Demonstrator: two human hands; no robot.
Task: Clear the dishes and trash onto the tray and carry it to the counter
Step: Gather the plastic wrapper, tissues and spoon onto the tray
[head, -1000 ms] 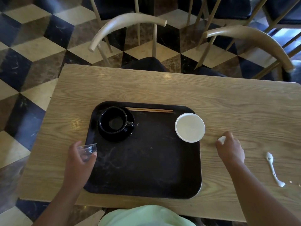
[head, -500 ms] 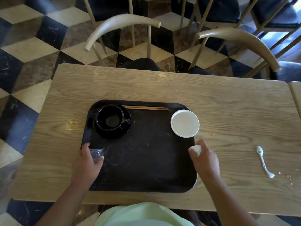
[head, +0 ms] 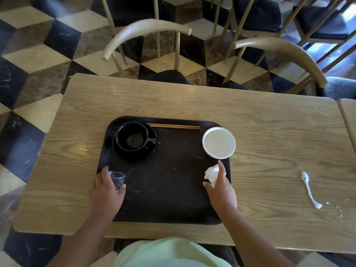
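Observation:
A black tray [head: 165,189] lies on the wooden table [head: 269,143]. On it stand a black cup on a black saucer [head: 134,140], a pair of chopsticks [head: 173,126] along the far rim, and a white bowl [head: 219,142] at the right rim. My left hand [head: 107,191] grips a small clear glass [head: 116,180] at the tray's left edge. My right hand [head: 219,186] holds a crumpled white napkin [head: 212,174] over the tray's right side. A white spoon [head: 310,189] lies on the table to the right.
Two curved-back wooden chairs [head: 146,29] [head: 279,51] stand at the table's far side. A few crumbs [head: 335,204] lie near the spoon. A second table's edge [head: 349,120] abuts on the right. The floor is chequered tile.
My right hand carried the napkin from the table leftward onto the tray. My left hand moved the glass further onto the tray's left edge.

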